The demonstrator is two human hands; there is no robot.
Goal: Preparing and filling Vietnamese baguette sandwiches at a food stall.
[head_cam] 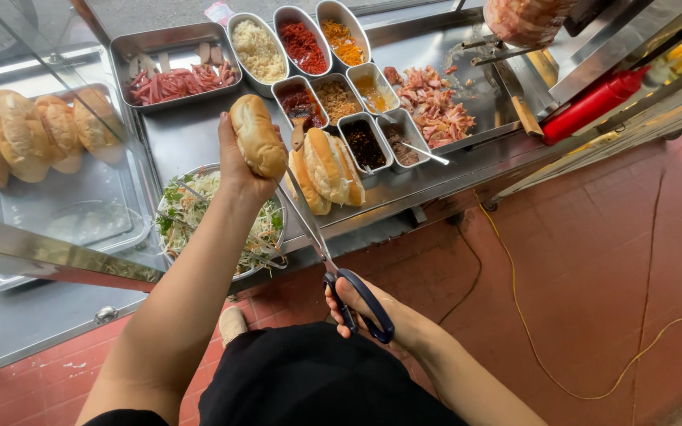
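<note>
Golden oblong bread roll (pixel 257 135), smooth crusted, uncut.

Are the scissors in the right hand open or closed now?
Open. The scissors in the right hand show two separate blades spreading toward the bread roll held up by the left hand.
</note>
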